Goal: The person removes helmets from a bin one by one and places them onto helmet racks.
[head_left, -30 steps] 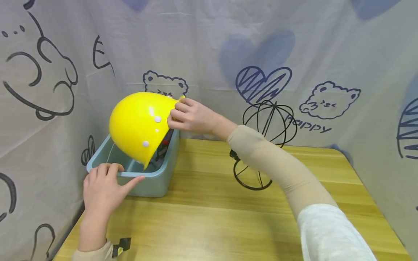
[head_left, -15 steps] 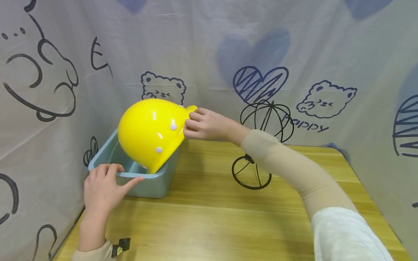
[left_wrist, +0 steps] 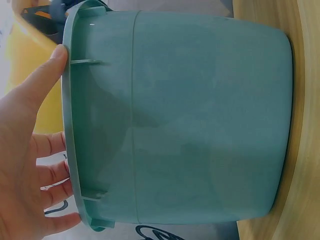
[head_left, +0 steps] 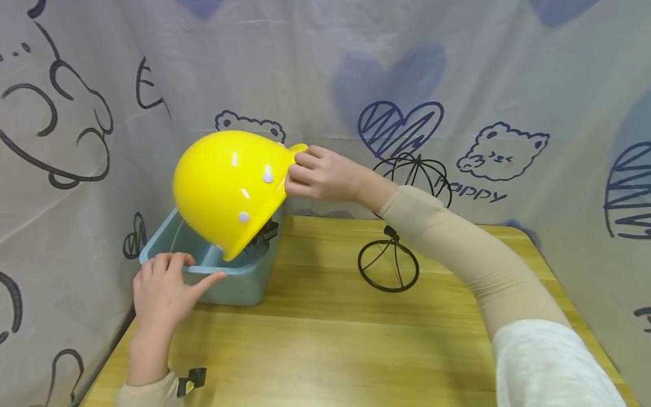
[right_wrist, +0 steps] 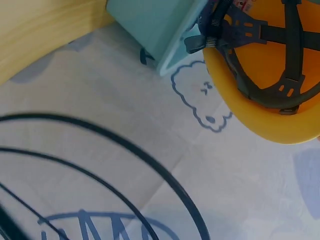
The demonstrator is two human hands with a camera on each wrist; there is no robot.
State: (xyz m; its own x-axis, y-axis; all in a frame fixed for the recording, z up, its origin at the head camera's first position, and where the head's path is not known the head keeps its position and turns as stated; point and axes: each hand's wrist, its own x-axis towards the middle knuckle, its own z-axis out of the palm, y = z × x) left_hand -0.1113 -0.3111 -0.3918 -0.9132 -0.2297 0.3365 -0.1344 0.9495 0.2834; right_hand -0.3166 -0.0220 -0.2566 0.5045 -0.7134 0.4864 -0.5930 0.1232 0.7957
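Observation:
A yellow hard hat (head_left: 229, 181) hangs tilted above a blue-green plastic bin (head_left: 231, 288). My right hand (head_left: 325, 174) grips the hat's brim on its right side. The right wrist view shows the black harness (right_wrist: 292, 55) inside the hat, but only a sliver of the hand at the right edge. At the bin's near rim, my left hand (head_left: 163, 288) holds on with its fingers over the edge and its thumb (left_wrist: 47, 70) spread along it. Part of a dark thing (head_left: 260, 240) shows below the brim; the hat hides the rest of the bin's inside.
A black wire stand (head_left: 389, 265) with a dome-shaped cage top stands on the wooden table (head_left: 325, 350), partly behind my right forearm. Printed curtains (head_left: 300, 73) close in the back and both sides.
My right hand first brought the hard hat right and down, then lifted it up and slightly left. The left hand stays on the bin rim.

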